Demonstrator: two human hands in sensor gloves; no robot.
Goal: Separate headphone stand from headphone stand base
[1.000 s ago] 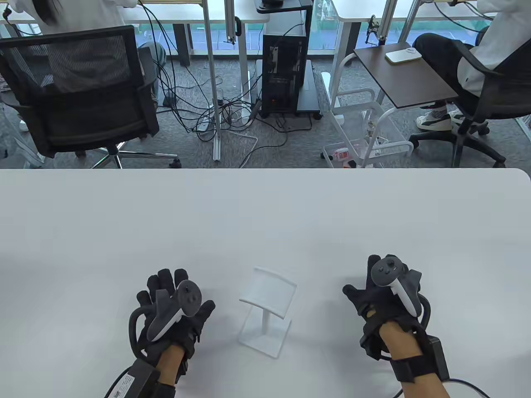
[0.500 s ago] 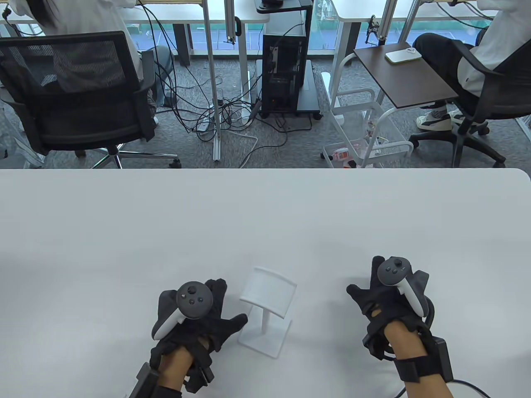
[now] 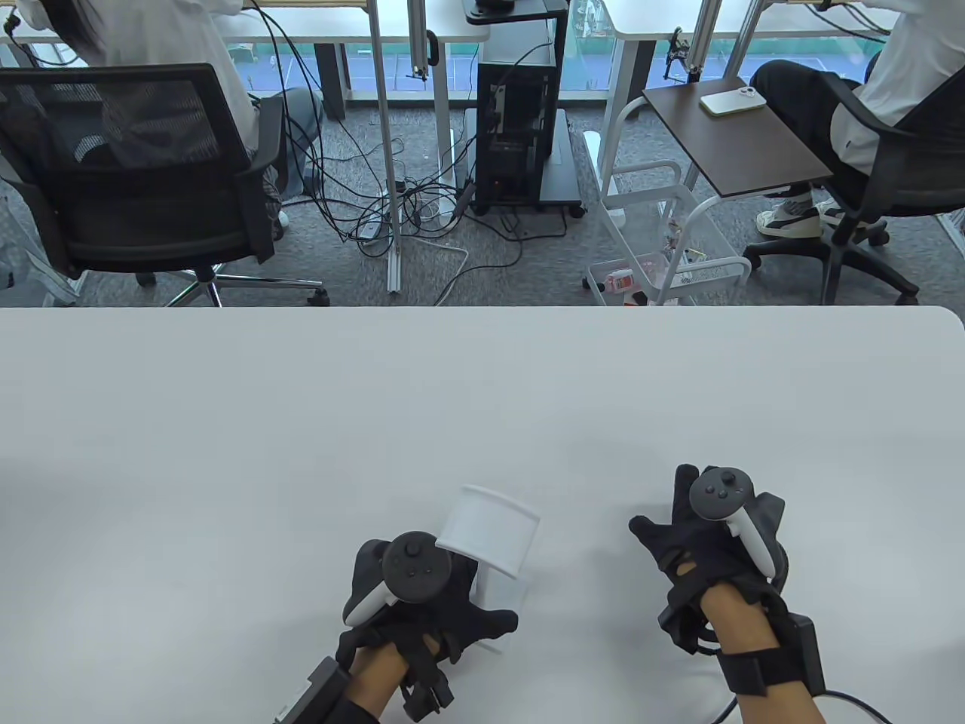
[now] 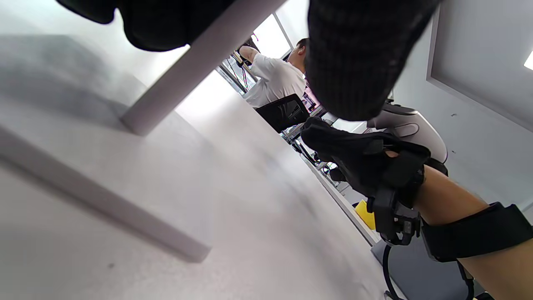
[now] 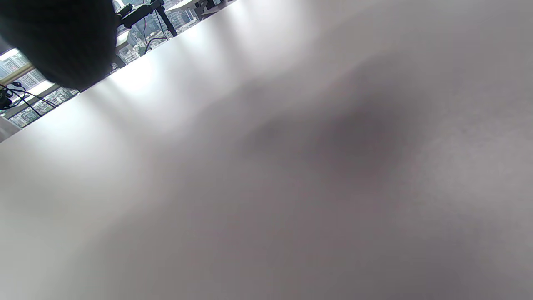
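Observation:
A white headphone stand stands near the table's front edge: a curved top plate (image 3: 490,528) on a thin post (image 4: 200,62) set in a flat square base (image 3: 507,596). My left hand (image 3: 460,603) lies over the base's left part, under the top plate. In the left wrist view a finger (image 4: 166,21) and the thumb (image 4: 358,62) sit on either side of the post, the thumb apart from it. My right hand (image 3: 667,513) rests flat on the table (image 3: 482,392), right of the stand, fingers spread and empty. It also shows in the left wrist view (image 4: 366,158).
The white table's far edge (image 3: 482,308) runs across the middle of the table view. Beyond it are office chairs, cables, a computer tower and seated people. The right wrist view shows only bare tabletop (image 5: 291,166) and one dark fingertip (image 5: 54,37).
My left hand has moved right from beside the stand onto its base and around the post. The right hand has hardly moved. The stand has stayed in place.

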